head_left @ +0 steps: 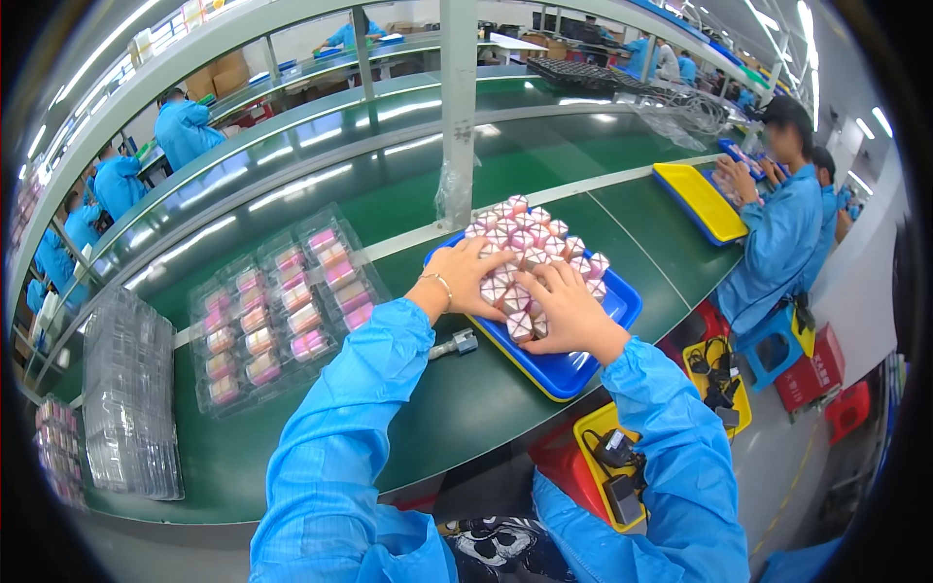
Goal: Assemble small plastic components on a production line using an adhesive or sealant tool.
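A blue tray [559,374] sits on the green work surface in front of me, its edge showing yellow below. Many small, pink-sided blocks [520,233] with white, cross-marked tops stand packed together in it. My left hand [462,277] is curved round the left side of the near blocks, fingers against them. My right hand [571,306] grips the same near group from the right, fingertips on the tops and thumb near the front. Both hands are closed on blocks; how many each holds is hidden.
A clear plastic compartment tray [277,311] with pink and white pieces lies left. Stacked clear trays [126,398] stand farther left. A grey metal-ended piece [457,344] lies near my left sleeve. A metal post [459,117] rises behind the blue tray. A co-worker [782,219] sits right, beside a yellow tray [702,199].
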Demonstrator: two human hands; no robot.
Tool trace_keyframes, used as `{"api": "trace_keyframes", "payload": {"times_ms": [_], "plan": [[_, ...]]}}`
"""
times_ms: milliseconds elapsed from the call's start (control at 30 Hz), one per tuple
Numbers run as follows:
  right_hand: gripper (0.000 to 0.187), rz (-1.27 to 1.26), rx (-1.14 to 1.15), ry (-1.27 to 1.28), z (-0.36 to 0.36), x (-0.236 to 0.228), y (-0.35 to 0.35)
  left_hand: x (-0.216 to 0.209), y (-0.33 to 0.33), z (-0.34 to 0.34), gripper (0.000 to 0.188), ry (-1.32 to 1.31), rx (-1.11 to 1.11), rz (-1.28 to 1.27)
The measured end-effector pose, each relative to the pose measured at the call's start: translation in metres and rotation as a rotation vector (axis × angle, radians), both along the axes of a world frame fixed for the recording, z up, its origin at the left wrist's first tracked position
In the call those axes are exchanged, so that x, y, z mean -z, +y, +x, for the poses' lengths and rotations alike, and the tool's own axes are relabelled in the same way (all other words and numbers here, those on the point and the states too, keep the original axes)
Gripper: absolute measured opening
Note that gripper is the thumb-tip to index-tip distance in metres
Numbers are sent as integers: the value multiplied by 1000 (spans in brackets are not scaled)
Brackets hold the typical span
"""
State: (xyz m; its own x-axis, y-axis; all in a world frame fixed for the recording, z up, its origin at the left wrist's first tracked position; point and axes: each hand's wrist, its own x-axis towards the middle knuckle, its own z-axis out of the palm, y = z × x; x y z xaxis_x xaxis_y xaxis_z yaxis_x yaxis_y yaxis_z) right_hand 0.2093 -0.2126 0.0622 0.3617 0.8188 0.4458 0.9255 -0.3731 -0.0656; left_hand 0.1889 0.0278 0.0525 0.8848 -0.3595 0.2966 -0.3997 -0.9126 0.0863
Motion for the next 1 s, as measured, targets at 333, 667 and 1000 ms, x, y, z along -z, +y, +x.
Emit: {"api": "trace_keyframes", "payload": {"times_ms": [333, 667, 1000], "plan": [[91, -20, 20, 82, -2, -8, 5, -29, -8, -9, 92, 73, -76, 102], [96, -29, 117, 29, -9, 8, 11, -20, -9, -4, 87, 2, -23, 128], [89, 11, 26, 72, -2, 6, 3, -12, -7, -1, 85, -64, 19, 125]]}}
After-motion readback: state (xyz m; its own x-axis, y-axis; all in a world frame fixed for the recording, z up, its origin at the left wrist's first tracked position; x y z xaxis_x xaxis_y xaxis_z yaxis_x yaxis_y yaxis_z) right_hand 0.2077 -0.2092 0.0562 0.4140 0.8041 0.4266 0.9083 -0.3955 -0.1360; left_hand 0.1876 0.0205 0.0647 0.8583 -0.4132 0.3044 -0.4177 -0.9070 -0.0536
